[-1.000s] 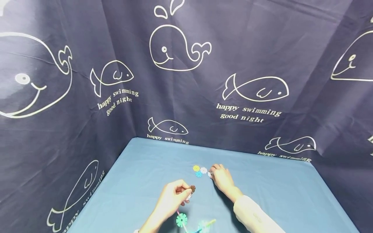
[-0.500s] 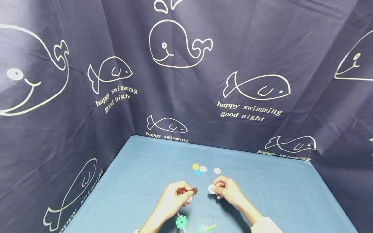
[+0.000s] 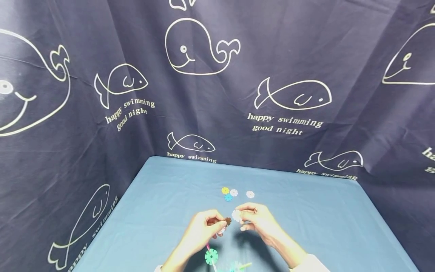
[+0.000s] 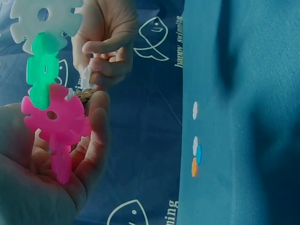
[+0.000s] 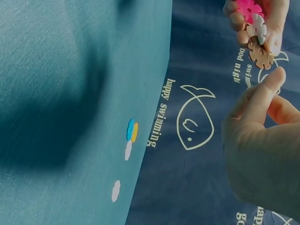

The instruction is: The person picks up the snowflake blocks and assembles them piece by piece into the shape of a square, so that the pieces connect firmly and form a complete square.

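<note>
Chain (image 4: 45, 70) well along, not all joined

On the near side of the bench (image 3: 153, 196), the left hand (image 3: 199, 228) pinches the chain's brown disc (image 3: 228, 221), with the pink disc (image 4: 56, 115) and green disc (image 3: 211, 257) apparently linked; just right, the right hand (image 3: 261, 222) has its fingers closed on a white disc (image 3: 236, 215), seemingly unjoined; farther off lie a yellow disc (image 3: 225, 190), a blue disc (image 3: 228, 197), one white spare (image 3: 233, 192) and, rightward, another white spare (image 3: 250, 194)

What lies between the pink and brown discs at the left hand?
A white disc sits between the pink disc and the brown disc; the right wrist view shows it.
</note>
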Tool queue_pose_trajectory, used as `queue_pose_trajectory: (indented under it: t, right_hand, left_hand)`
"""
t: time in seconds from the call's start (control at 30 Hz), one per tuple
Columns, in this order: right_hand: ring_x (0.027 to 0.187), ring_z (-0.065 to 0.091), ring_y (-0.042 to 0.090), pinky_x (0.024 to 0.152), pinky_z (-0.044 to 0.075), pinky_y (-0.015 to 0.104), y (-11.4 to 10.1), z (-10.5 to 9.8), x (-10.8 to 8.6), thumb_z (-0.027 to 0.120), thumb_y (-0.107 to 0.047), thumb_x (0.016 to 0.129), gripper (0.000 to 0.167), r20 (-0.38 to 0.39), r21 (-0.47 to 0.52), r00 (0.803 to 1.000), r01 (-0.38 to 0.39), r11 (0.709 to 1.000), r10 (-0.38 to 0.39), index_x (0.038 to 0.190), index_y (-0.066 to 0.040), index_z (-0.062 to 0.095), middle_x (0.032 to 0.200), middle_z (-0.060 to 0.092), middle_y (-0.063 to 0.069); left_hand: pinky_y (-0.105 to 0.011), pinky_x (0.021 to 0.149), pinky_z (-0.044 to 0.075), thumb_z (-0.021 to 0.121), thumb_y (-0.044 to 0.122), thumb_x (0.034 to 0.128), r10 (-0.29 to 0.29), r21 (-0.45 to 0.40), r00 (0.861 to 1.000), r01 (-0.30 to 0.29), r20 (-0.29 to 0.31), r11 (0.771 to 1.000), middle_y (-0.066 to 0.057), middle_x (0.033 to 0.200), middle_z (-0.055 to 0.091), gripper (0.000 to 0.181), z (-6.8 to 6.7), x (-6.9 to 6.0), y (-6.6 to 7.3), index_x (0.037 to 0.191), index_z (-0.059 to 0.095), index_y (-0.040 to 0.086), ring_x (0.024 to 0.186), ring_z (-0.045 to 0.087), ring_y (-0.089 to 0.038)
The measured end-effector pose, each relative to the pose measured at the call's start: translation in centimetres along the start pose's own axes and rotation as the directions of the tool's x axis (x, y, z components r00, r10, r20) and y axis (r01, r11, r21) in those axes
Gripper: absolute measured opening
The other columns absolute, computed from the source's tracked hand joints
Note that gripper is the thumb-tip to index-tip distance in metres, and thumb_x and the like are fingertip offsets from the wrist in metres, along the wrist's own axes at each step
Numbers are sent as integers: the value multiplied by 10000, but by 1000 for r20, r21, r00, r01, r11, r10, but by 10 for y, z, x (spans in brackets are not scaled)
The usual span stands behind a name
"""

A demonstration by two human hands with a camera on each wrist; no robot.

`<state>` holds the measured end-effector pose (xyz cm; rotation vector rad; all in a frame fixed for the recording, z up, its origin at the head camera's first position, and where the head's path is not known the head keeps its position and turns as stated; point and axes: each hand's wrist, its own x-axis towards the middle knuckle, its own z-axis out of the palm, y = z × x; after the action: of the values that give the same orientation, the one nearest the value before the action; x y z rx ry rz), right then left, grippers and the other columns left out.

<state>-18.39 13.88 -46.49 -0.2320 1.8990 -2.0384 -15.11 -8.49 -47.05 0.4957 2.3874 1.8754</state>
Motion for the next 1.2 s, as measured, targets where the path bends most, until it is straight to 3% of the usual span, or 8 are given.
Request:
queue_pose_trajectory:
  t: [0.23, 0.63, 0.87, 1.07, 1.2]
  right_hand:
    - [723, 620, 102, 629, 579, 250, 0, 3, 0, 674, -32, 904, 340, 23, -2, 1000, -21, 1000, 21, 1168, 173, 614, 879, 701, 44]
    - [674, 632, 115, 628, 599, 289, 1, 10, -4, 637, 36, 894, 305, 6, 17, 1000, -7, 1000, 6, 1140, 212, 598, 831, 708, 70]
    - [653, 650, 114, 634, 598, 277, 5, 12, -7, 638, 23, 913, 275, 33, 66, 999, -31, 997, 29, 1107, 213, 602, 834, 711, 63]
    - [643, 660, 109, 652, 597, 268, 9, 14, -7, 675, -18, 926, 222, 30, 121, 998, -65, 990, 62, 1069, 150, 645, 819, 689, 41]
    - [659, 636, 105, 651, 597, 274, 6, 11, -7, 674, -39, 938, 233, 59, 89, 996, -77, 993, 72, 1079, 145, 650, 820, 680, 36]
  left_hand:
    - [-264, 554, 537, 721, 155, 938, -7, 22, 1000, 7, 1, 1000, -3, 712, 689, 71, 1, 0, -1, 868, 727, 149, 628, 664, -192]
    - [-211, 489, 449, 754, 162, 910, 50, 122, 999, -50, 3, 991, 50, 661, 648, 73, 2, -1, 1, 838, 745, 160, 530, 531, -27]
    - [-197, 479, 412, 759, 118, 896, 20, 152, 1000, -20, -2, 988, 65, 652, 635, 108, 4, -3, 5, 810, 745, 180, 518, 484, -10]
    - [-199, 474, 390, 771, 120, 882, 17, 193, 999, -10, -34, 981, 72, 642, 633, 112, 6, -4, 10, 786, 736, 165, 520, 468, -4]
    - [-196, 466, 427, 782, 104, 865, -22, 154, 1000, 23, -11, 988, 82, 641, 648, 81, 7, -4, 6, 800, 739, 128, 504, 512, -15]
